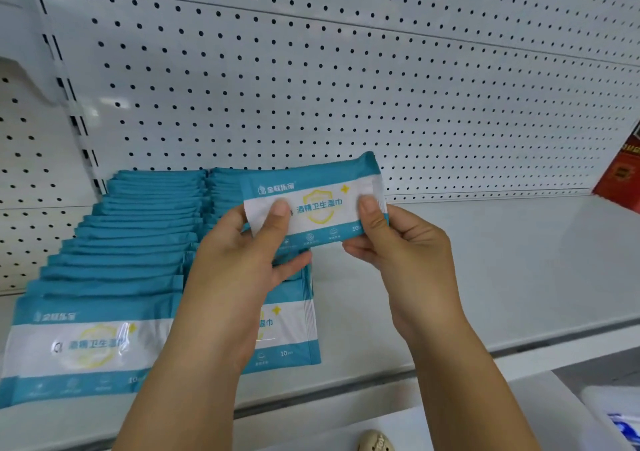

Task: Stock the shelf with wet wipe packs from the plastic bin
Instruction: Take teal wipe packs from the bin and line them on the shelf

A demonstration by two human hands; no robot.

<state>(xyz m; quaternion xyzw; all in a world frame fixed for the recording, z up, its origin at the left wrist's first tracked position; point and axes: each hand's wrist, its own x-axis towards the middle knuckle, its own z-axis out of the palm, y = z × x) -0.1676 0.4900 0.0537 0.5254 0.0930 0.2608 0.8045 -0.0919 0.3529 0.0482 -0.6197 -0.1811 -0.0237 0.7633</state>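
Held pack: a teal and white wet wipe pack [313, 204] is up in the air just above the shelf [485, 260], printed face toward the camera, long side roughly level, tipped slightly up at the right.
Left hand grip: the left hand [239, 263] pinches the pack's left end, thumb [277, 220] on the front and fingers curled behind.
Right hand grip: the right hand [401, 253] is clamped on the right end in the same way, thumb [372, 213] on the front.
Why two hands: probably to keep the soft pack flat and square so it can be stood in line.
Likely slot: the second row [291, 329], right under the pack and partly hidden by the left forearm.
Full row: the left row [138, 235] runs from the shelf front to the pegboard [346, 86], packs leaning and overlapping so each teal top shows.
Shelf beyond: bare white to the right, as far as a red box [623, 176] at the edge.
Plastic bin: a white container corner [613, 412] at lower right may be it; too little shows to be sure.
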